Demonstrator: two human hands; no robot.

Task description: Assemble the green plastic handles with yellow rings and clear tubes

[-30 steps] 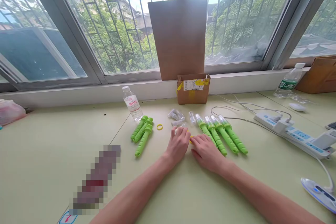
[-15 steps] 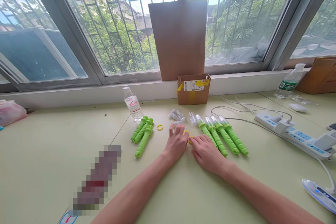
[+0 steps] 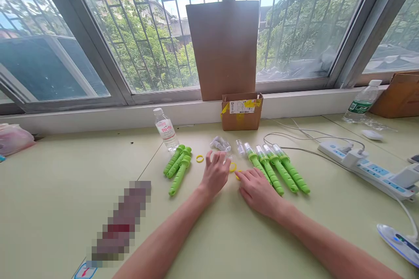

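Note:
My left hand (image 3: 216, 173) rests on the table with bent, parted fingers just in front of the clear plastic pieces (image 3: 221, 143); nothing shows in its grasp. A yellow ring (image 3: 232, 167) lies right beside its fingers. My right hand (image 3: 257, 187) lies low on the table, its fingertips on another yellow ring (image 3: 238, 175). Several green tubes with clear tips (image 3: 276, 168) lie beyond and right of that hand, near a loose clear cap (image 3: 240, 147). Green tubes without clear tips (image 3: 180, 176) and a third yellow ring (image 3: 199, 158) are on the left.
A water bottle (image 3: 166, 130) stands behind the left tubes. A small cardboard box (image 3: 241, 120) sits by the window ledge, a brown board (image 3: 225, 48) behind it. On the right are a power strip (image 3: 369, 170), cables and a second bottle (image 3: 362, 102). A blurred object (image 3: 121, 222) lies front left.
My left hand has shifted slightly left, away from the yellow ring beside it, which now shows more fully. My right hand has hardly moved.

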